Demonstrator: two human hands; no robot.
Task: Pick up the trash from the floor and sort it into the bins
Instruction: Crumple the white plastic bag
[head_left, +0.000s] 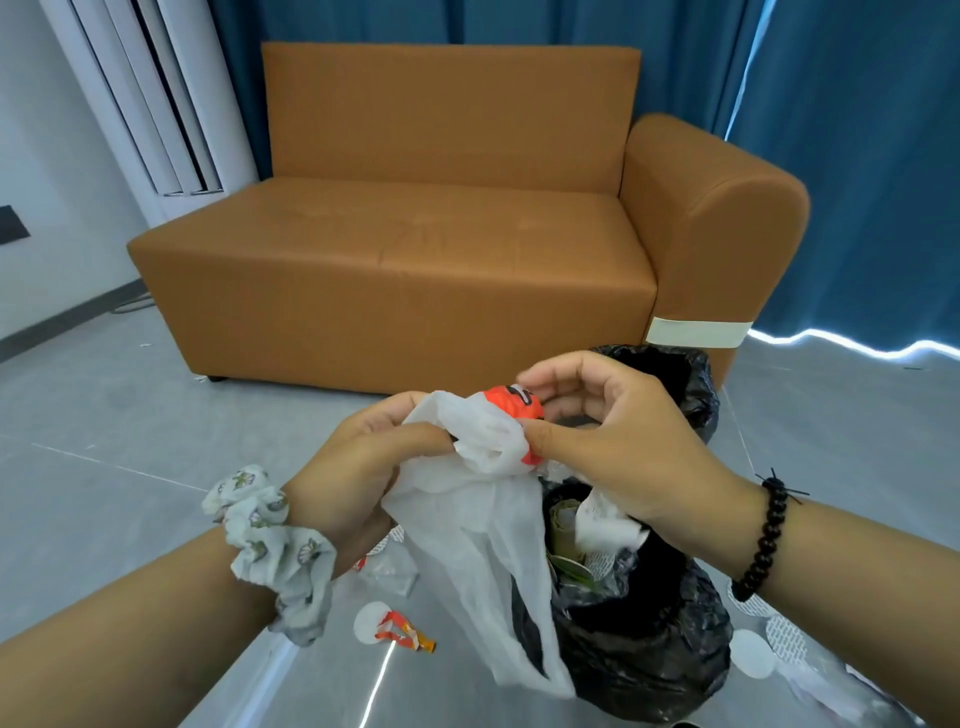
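A: From the head camera, what are the hands holding?

B: A thin white plastic bag, with an orange wrapper bunched up at its top. The left hand is closed on the bag's upper edge, thumb pressed against the fingers. The right hand pinches the orange wrapper between thumb and curled fingers.

A: How will that stuff handle?

B: I judge both to be very light, soft and crinkly. The bag has no stiffness; it hangs limp below the hands, and its film looks slippery. Best hold is a gathered fistful near the top, as the left hand has it. The wrapper wants a fingertip pinch on its crumpled bulge.

A: Where are they relative to the bins?

B: The wrapper sits between the two hands, touching both, above the near bin with a black liner, which already holds paper and wrappers. The bag's tail drapes across that bin's front left rim. A second black-lined bin stands beyond the right hand.

A: Is the wrapper inside the bag?

B: Possibly half wrapped in it; the folds hide that. More scraps lie on the floor, such as a small orange wrapper below the left wrist.
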